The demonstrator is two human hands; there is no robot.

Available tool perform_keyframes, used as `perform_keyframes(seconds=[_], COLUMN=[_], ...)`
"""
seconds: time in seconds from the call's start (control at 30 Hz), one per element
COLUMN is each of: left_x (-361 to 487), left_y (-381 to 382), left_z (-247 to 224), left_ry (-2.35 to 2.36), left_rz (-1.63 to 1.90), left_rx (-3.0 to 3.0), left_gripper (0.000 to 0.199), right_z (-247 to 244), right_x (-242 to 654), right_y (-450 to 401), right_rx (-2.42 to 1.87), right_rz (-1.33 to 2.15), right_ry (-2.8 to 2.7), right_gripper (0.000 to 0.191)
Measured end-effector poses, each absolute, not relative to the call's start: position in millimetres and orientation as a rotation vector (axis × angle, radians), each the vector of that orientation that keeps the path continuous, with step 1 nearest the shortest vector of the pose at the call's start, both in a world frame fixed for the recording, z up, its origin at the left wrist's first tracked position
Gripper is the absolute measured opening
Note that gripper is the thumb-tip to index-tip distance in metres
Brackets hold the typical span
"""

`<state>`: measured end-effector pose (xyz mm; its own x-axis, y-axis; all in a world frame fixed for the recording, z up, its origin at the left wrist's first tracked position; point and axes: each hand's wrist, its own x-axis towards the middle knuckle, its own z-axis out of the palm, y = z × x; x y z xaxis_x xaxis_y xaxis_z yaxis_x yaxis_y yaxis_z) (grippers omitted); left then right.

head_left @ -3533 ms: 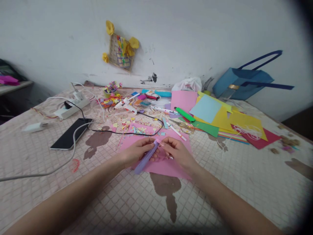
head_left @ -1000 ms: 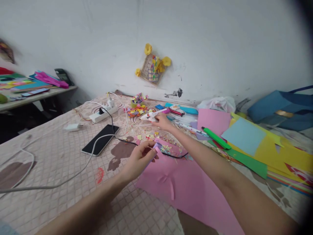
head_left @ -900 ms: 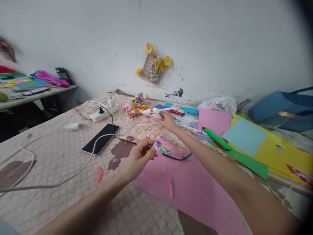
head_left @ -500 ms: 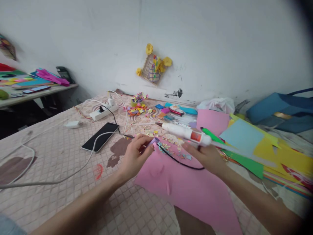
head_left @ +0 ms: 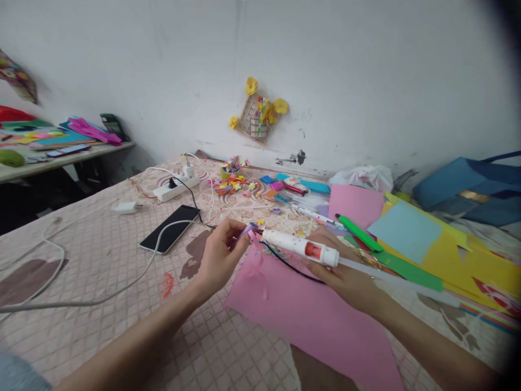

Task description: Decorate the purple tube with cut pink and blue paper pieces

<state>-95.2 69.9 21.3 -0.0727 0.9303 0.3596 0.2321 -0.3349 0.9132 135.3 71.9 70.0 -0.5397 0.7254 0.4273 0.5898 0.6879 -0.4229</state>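
Observation:
Pinched between the fingers of my left hand [head_left: 222, 252] is a small purple paper strip [head_left: 245, 232], with a pink curl of paper beside it. My right hand [head_left: 342, 269] grips a white glue gun [head_left: 291, 243], and its dark nozzle points left, at or very near the purple piece. A clear glue stick [head_left: 374, 271] sticks out of the gun's back end. A black cord runs below the gun. Beneath both hands lies a large pink sheet [head_left: 309, 312], with small paper scraps around its upper edge.
A phone [head_left: 170, 229], a power strip [head_left: 177, 188] and a charger [head_left: 127, 207] with loose cables lie on the left. Coloured sheets [head_left: 459, 244], a green pen [head_left: 358, 232] and a blue bag [head_left: 468, 187] are at the right. Paper flowers [head_left: 234, 165] stand at the back.
The glue gun in my right hand has come down and left, bringing its nozzle to the purple piece. My left hand has shifted slightly left, and the view has turned a little.

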Motion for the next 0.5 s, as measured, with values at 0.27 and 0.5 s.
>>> perform_keyframes(seconds=[0.27,0.5], left_x=[-96.6,-95.9], left_y=[69.5,69.2], left_z=[21.2,21.8], left_ry=[1.307,1.302], left_rz=[1.439,1.447], left_rx=[1.619,1.62], left_gripper=[0.014,0.011], right_z=[69.1,70.1], right_x=[133.1,128.4], right_y=[74.5,71.7], right_rx=[-1.012,-1.055], right_rz=[0.296,0.276], right_ry=[-2.366,-2.331], right_gripper=[0.017,0.019])
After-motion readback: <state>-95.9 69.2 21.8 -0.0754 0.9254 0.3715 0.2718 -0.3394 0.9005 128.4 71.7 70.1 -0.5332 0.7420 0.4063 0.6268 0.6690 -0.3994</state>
